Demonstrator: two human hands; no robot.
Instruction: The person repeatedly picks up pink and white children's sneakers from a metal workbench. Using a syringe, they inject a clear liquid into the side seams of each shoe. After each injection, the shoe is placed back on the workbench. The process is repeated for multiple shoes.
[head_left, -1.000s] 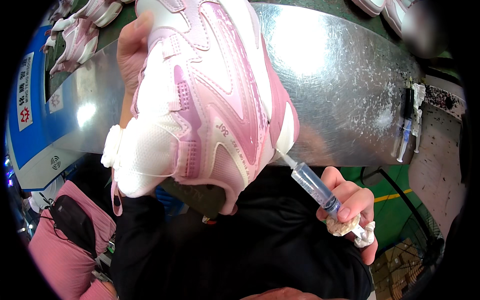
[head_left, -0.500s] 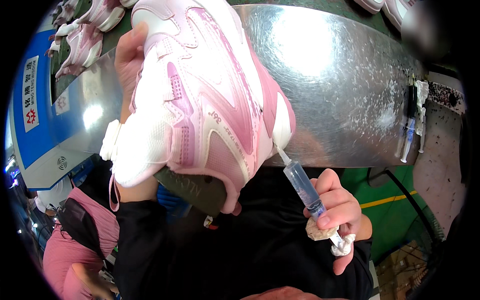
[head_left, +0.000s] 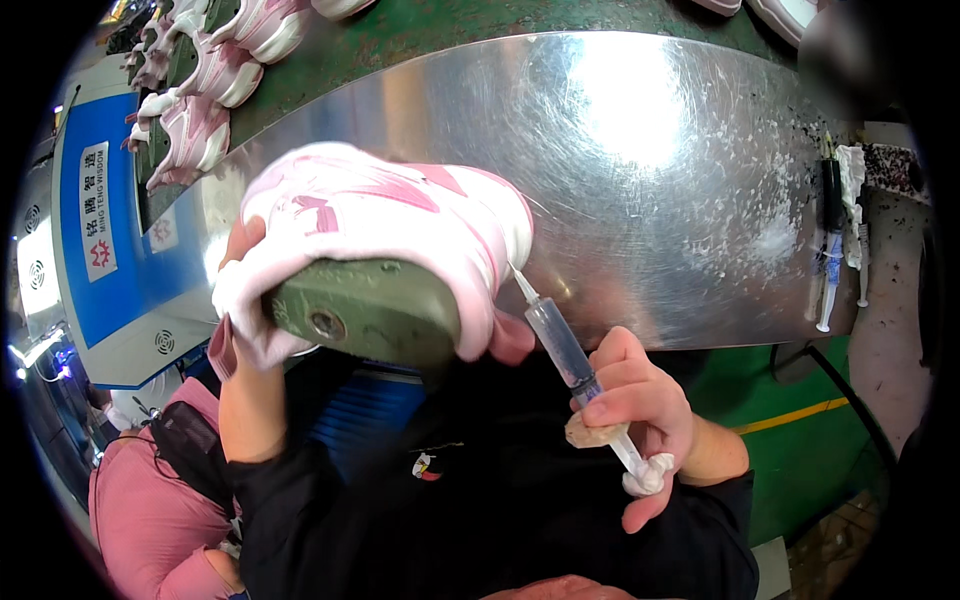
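A pink and white sneaker (head_left: 385,215) is tilted in front of me, its opening facing me and a dark green shoe last (head_left: 385,308) inside it. Closed round its left side is my left hand (head_left: 243,242), mostly hidden behind the shoe. My right hand (head_left: 645,400) grips a clear syringe (head_left: 557,338) with clear liquid in it. Its fine tip meets or nearly meets the sneaker's edge near the sole, at the heel end. Lumpy off-white wrapping covers the syringe's finger flange and plunger end.
Under the sneaker lies a scratched metal worktop (head_left: 480,110) with white residue at right. More syringes (head_left: 830,275) lie at its right edge. Several sneakers (head_left: 195,130) line the far left, beside a blue and white machine (head_left: 110,310). A person in pink (head_left: 150,510) is at lower left.
My left hand has lowered and turned the sneaker, so its opening and the last now face me more. My right hand has shifted left and slightly up with the syringe.
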